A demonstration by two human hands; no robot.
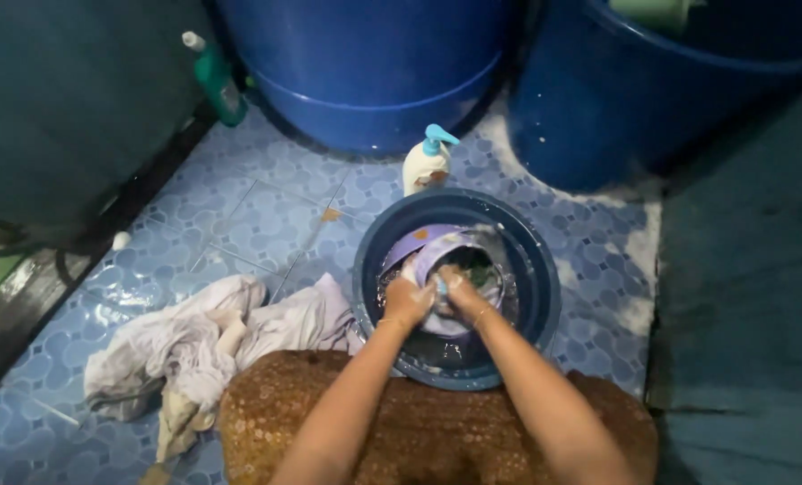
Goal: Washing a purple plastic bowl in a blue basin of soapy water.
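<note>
A dark blue wash basin [539,260] sits on the blue patterned tile floor, with soapy water and a light purple garment [432,251] inside. My left hand [407,301] and my right hand [459,289] are both in the basin, fists closed on the wet purple cloth and pressed close together over it. A bit of darker green fabric [482,271] shows beside the right hand. Both forearms reach in from the bottom of the view, over my lap in brown patterned fabric [419,422].
A heap of pale lilac laundry [194,337] lies on the floor left of the basin. A white pump bottle with a teal top [426,162] stands behind it. A green bottle [217,81], two big blue barrels [374,72] [616,99] and a dark tank [69,108] line the back.
</note>
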